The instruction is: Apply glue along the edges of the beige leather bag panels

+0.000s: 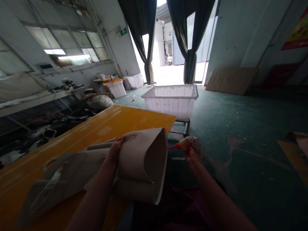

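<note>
- Green floor (252, 125) spreads open to my right.
- Yellow table (137, 117): its far corner nears the white bin (169, 107).
- Beige bag (134, 157), overhanging the table's right edge, pinched by my left fingers (119, 141).
- Red-nozzled bottle (184, 145), clasped in my right fingers (189, 154).

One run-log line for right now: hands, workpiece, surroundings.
left hand: gripping beige bag piece | right hand: holding bottle | red nozzle: at piece's open edge, contact unclear | white tub: beyond yellow table
</note>
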### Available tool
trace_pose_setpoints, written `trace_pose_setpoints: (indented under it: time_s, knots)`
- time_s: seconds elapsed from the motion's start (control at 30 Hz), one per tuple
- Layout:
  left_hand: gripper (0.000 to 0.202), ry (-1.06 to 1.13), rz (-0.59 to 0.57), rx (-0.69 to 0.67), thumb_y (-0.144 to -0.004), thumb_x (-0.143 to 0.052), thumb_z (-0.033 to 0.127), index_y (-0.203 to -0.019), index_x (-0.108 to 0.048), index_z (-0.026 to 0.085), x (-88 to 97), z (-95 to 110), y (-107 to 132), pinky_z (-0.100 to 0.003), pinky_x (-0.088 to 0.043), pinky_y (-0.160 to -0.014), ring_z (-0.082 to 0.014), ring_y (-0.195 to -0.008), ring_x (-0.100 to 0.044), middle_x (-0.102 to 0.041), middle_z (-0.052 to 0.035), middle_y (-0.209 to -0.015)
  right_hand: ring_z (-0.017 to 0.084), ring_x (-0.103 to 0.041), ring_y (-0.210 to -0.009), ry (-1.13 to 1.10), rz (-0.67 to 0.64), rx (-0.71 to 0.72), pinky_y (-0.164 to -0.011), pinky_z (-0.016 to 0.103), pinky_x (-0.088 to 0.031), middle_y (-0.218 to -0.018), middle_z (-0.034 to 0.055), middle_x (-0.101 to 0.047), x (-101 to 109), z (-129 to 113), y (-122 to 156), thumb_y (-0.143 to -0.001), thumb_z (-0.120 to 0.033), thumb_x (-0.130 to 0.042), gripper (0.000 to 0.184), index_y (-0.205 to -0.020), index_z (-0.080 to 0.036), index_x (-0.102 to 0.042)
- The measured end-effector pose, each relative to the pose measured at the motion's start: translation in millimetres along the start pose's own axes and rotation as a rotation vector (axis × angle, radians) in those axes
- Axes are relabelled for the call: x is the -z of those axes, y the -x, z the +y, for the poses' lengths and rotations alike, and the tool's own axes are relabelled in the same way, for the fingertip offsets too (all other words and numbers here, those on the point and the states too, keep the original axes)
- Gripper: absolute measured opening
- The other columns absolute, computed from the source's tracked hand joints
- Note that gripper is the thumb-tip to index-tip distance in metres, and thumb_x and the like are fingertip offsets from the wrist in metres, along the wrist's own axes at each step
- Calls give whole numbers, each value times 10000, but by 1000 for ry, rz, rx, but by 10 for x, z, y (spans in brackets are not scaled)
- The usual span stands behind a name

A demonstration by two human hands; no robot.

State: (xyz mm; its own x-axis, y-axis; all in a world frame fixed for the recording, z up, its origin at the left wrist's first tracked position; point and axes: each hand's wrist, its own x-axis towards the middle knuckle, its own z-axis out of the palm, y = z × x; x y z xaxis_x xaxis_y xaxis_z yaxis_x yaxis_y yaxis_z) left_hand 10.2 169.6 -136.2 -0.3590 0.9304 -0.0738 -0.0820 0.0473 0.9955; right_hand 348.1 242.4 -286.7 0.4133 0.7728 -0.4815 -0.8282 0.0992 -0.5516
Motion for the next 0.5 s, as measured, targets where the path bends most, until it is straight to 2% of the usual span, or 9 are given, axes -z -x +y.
trace_pose_setpoints:
  time_s: [0.2, 0.37, 0.5]
  knots:
    - [382, 0, 32, -14, -666, -937, 402, -869, -745, 141, -68, -6, 120, -284, -569, -589, -184, -634, -679, -768, -45, -791, 142, -626, -763, 94, -63, 200, -573, 214, -574, -871, -35, -665, 133, 145, -109, -524, -240, -880, 410, -849, -205, -633]
    - [273, 40, 47, 39, -704, -899, 328, -805, -721, 148, -136, 32, 177, -273, -540, -531, -168, -554, -636, -727, -24, -691, 156, -628, -797, 142, -72, 158, -591, 244, -574, -921, -25, -663, 317, 165, -86, -511, -282, -885, 479, -891, -202, -604]
    - [211, 68, 68, 31, -734, -867, 288, -792, -716, 153, -136, -4, 186, -257, -541, -537, -161, -567, -649, -741, -26, -715, 153, -622, -798, 161, -127, 141, -579, 247, -572, -936, -24, -654, 416, 160, -22, -559, -310, -872, 452, -915, -204, -615]
